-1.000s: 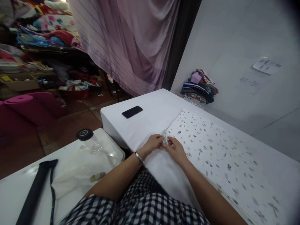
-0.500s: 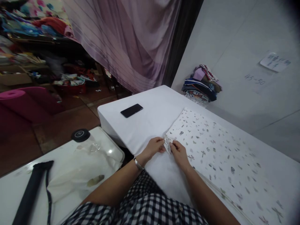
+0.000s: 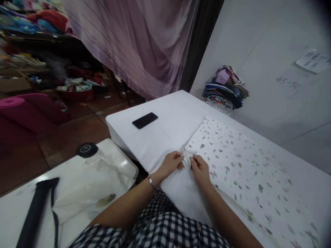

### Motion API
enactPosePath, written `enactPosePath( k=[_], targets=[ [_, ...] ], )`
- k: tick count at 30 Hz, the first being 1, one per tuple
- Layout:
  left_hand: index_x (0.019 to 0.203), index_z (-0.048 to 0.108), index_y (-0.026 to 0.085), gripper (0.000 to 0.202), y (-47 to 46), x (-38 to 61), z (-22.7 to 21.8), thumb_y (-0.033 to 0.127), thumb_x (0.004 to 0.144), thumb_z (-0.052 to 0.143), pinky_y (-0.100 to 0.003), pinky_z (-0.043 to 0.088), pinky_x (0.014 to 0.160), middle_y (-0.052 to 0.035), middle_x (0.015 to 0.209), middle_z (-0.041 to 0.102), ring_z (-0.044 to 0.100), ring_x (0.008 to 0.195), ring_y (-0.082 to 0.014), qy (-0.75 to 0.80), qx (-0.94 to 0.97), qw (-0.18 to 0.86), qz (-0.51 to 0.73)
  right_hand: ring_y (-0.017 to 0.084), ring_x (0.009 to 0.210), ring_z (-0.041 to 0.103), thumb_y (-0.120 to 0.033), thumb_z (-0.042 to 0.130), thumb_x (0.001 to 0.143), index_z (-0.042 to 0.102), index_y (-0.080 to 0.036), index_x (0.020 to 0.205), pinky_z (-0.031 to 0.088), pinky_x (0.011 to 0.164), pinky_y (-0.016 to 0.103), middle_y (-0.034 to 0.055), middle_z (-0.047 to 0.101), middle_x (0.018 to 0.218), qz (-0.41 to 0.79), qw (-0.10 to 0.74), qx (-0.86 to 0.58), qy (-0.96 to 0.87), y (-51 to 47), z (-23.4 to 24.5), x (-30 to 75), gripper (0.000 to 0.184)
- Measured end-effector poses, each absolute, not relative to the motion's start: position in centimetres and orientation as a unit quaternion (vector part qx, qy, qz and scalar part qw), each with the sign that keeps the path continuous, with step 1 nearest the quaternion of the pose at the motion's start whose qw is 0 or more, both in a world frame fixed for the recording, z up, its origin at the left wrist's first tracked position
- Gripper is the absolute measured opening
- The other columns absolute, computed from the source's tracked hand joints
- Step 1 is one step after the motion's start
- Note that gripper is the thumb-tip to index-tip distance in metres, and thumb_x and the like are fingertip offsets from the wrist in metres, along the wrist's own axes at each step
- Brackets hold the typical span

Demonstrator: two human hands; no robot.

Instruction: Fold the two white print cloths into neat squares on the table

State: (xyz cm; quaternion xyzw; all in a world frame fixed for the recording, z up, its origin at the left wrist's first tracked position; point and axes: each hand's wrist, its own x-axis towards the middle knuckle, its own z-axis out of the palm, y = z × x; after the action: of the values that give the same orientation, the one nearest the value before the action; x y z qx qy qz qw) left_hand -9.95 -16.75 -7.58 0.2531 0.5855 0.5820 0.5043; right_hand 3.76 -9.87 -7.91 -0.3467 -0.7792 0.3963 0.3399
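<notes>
A white cloth with small printed motifs (image 3: 232,165) lies spread over the white-covered table (image 3: 165,131). At its near left corner the fabric is bunched up between my two hands. My left hand (image 3: 170,163) pinches the left side of that corner, thumb and fingers together. From the right, my right hand (image 3: 200,168) grips the same corner with its fingertips. The folded edge between them stands a little off the table. A black phone (image 3: 145,120) lies farther off, beyond my left hand and touching neither hand.
On a lower white surface (image 3: 20,203) at left sit a round black object (image 3: 87,150), clear plastic (image 3: 77,193) and a long dark strip (image 3: 37,213). Folded clothes (image 3: 224,89) are stacked by the wall. A pink curtain (image 3: 144,41) hangs behind; a magenta roll (image 3: 33,113) stands left.
My hands stay at the cloth's corner, and the fold between them is spread slightly wider. The whole view has shifted a little.
</notes>
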Motion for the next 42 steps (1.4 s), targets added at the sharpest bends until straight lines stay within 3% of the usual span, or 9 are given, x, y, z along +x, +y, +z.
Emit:
enactPosePath(
  k=[7, 14, 20, 27, 35, 42],
  targets=[
    [0.076, 0.056, 0.014, 0.011, -16.7, -10.0, -8.1, 0.025, 0.076, 0.059, -0.021, 0.049, 0.049, 0.0010, 0.054, 0.060, 0.058, 0.048, -0.0104, 0.589, 0.260, 0.498, 0.580, 0.014, 0.072, 0.054, -0.027, 0.042, 0.088, 0.059, -0.020, 0.088, 0.043, 0.060, 0.024, 0.0039, 0.058, 0.081, 0.255, 0.335, -0.313, -0.851, -10.5, -7.3, 3.7, 0.019],
    [0.075, 0.054, 0.015, 0.007, -17.0, -9.9, -7.8, 0.021, 0.076, 0.056, -0.020, 0.048, 0.049, 0.0016, 0.054, 0.059, 0.057, 0.048, -0.0094, 0.588, 0.270, 0.492, 0.582, 0.016, 0.080, 0.057, -0.019, 0.040, 0.087, 0.060, -0.020, 0.097, 0.044, 0.066, 0.025, 0.0058, 0.061, 0.088, 0.102, 0.238, -0.310, -0.915, -10.9, -7.7, 3.3, 0.023],
    [0.072, 0.054, 0.015, 0.004, -17.1, -9.9, -8.0, 0.018, 0.074, 0.056, -0.020, 0.048, 0.050, 0.0028, 0.054, 0.058, 0.058, 0.049, -0.0092, 0.581, 0.271, 0.486, 0.594, 0.018, 0.084, 0.056, -0.023, 0.045, 0.084, 0.059, -0.019, 0.103, 0.044, 0.069, 0.027, 0.0069, 0.060, 0.091, 0.124, 0.211, -0.301, -0.922, -11.3, -6.8, 3.2, 0.024],
    [0.074, 0.054, 0.015, 0.007, -17.1, -10.0, -8.5, 0.021, 0.076, 0.054, -0.021, 0.048, 0.050, 0.0017, 0.053, 0.059, 0.058, 0.049, -0.0102, 0.588, 0.282, 0.479, 0.587, 0.015, 0.079, 0.056, -0.027, 0.040, 0.090, 0.061, -0.021, 0.098, 0.043, 0.071, 0.026, 0.0049, 0.060, 0.087, 0.242, 0.255, -0.305, -0.885, -11.3, -6.5, 3.2, 0.024],
    [0.071, 0.055, 0.014, 0.002, -17.1, -10.0, -8.4, 0.015, 0.073, 0.055, -0.020, 0.049, 0.051, 0.0014, 0.057, 0.060, 0.059, 0.051, -0.0096, 0.573, 0.278, 0.487, 0.598, 0.018, 0.086, 0.056, -0.027, 0.044, 0.087, 0.059, -0.020, 0.104, 0.044, 0.071, 0.027, 0.0074, 0.061, 0.095, 0.190, 0.247, -0.295, -0.903, -11.4, -6.9, 3.1, 0.024],
    [0.076, 0.055, 0.014, 0.011, -17.0, -10.1, -8.5, 0.024, 0.076, 0.059, -0.021, 0.049, 0.049, 0.0001, 0.053, 0.061, 0.058, 0.047, -0.0106, 0.582, 0.275, 0.492, 0.585, 0.014, 0.071, 0.054, -0.030, 0.042, 0.088, 0.060, -0.019, 0.090, 0.042, 0.061, 0.025, 0.0029, 0.059, 0.079, 0.297, 0.318, -0.338, -0.834, -10.3, -7.4, 3.3, 0.021]
  ],
)
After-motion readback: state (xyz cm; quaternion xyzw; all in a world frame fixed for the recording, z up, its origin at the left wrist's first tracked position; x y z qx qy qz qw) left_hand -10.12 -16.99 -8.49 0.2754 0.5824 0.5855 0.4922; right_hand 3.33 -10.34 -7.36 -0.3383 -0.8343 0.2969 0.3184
